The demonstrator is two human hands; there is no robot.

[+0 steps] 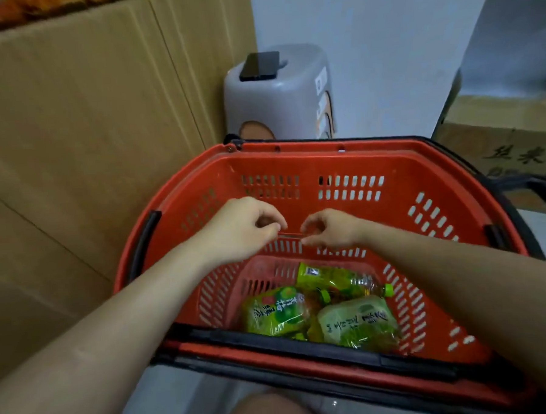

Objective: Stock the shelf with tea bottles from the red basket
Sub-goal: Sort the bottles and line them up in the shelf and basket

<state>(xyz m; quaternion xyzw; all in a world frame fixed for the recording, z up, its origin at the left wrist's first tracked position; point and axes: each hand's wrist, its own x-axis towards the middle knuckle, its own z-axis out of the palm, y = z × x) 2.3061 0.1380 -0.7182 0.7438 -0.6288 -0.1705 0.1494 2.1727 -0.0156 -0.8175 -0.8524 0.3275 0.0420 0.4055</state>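
Three tea bottles (pixel 339 284) lay on their sides on the floor of the red basket (pixel 294 164), packed together, labels up. One had its green cap (pixel 388 290) pointing right, across the tops of the other two. My read: they lay flat because they were dropped in loose, nothing propping them.

All three sat below the fingers and nearer to me, toward the near wall, slightly to the right-hand side. Well apart from both sets of fingertips, no contact.

Left hand (pixel 244 230) and right hand (pixel 330 230) hovered over the middle of the basket, close together but not touching. Left fingers (pixel 274 227) curled in with tips meeting the thumb. Right fingers (pixel 307 230) were the same, curled into a small ring against the thumb. I saw nothing between either pair, so both were closed on air. I judged this a pre-reach pose, hands centred over the opening so either could drop to a bottle.

Just under my forearms the black handle (pixel 304 338) lay folded along the near rim, out of the way of the reach. No shelf in view.

Beyond the fingers, past the far rim, stood a grey stool (pixel 278 92) with a dark phone (pixel 259 66) on top. Left of the left hand, a tall cardboard box (pixel 87 121).
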